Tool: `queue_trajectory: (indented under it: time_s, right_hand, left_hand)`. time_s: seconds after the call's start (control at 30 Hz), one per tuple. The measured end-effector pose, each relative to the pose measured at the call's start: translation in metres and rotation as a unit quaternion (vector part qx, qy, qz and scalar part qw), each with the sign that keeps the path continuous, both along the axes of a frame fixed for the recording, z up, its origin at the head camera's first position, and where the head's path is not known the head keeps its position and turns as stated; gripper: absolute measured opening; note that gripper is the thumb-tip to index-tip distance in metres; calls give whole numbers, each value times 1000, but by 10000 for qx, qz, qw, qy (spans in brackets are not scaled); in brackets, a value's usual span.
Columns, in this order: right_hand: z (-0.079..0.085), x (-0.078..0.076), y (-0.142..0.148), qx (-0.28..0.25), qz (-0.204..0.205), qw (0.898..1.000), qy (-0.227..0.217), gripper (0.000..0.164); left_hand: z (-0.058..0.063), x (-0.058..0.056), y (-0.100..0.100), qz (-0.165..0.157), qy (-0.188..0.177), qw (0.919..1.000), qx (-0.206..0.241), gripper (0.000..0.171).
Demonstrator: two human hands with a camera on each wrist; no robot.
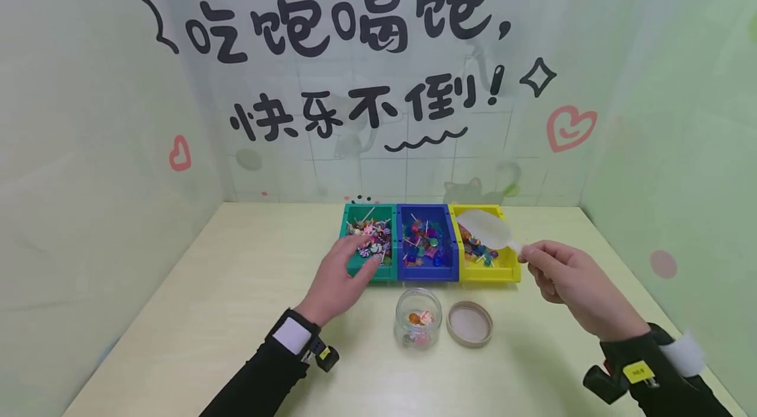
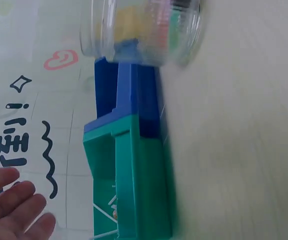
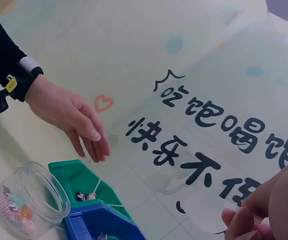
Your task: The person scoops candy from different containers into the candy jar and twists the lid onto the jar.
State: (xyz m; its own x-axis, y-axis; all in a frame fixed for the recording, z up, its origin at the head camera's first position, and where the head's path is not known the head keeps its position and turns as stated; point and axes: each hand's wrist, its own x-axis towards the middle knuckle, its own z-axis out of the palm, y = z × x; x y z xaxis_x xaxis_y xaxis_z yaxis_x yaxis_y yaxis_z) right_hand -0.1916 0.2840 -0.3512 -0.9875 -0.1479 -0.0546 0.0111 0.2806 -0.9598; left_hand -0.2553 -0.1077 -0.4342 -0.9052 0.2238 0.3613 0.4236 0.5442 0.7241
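My right hand [image 1: 582,282] pinches the thin handle of a white scoop [image 1: 485,229] with a broad, rounded, pale head. The scoop's head is over the yellow bin [image 1: 505,266], which has wrapped candies [image 1: 476,247] in it. My left hand [image 1: 338,278] hovers at the green bin [image 1: 353,264], fingers loosely extended; in the left wrist view the fingers [image 2: 21,205] hold nothing. Lollipops and striped candies [image 1: 372,233] lie in the green bin. Between them, the blue bin [image 1: 452,259] has colourful lollipops and candies [image 1: 422,240].
In front of the bins stands an open clear jar [image 1: 418,328] with some candies at its bottom. A round lid [image 1: 470,324] lies beside it on the right. Behind the pale table [image 1: 236,312], a printed backdrop [image 1: 266,174] rises, and side panels flank both edges.
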Motion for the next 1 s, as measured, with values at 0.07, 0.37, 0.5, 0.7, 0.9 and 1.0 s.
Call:
queue_trajectory:
  time_s: [0.07, 0.37, 0.5, 0.7, 0.9, 1.0]
  right_hand:
    - [1, -1, 3, -42, -5, 9999, 127, 26]
    - [8, -5, 22, -171, -17, 9990, 407, 24]
    - [11, -8, 26, -230, 9, 9986, 481, 23]
    - [10, -9, 28, -347, 7, 9981, 500, 22]
    - [11, -11, 29, -141, -44, 9987, 486, 24]
    - [11, -15, 31, 106, -120, 9989, 435, 27]
  left_hand:
    - [3, -5, -7, 324, 175, 9993, -15, 54]
    - [-4, -23, -29, 953, -296, 9946, 279, 54]
    - [-11, -31, -33, 1141, -567, 9910, 404, 55]
    - [-19, -44, -31, 1251, -723, 9893, 206, 56]
    - [-24, -51, -31, 1344, -674, 9886, 80, 51]
    - [-27, -53, -32, 1377, -722, 9878, 107, 49]
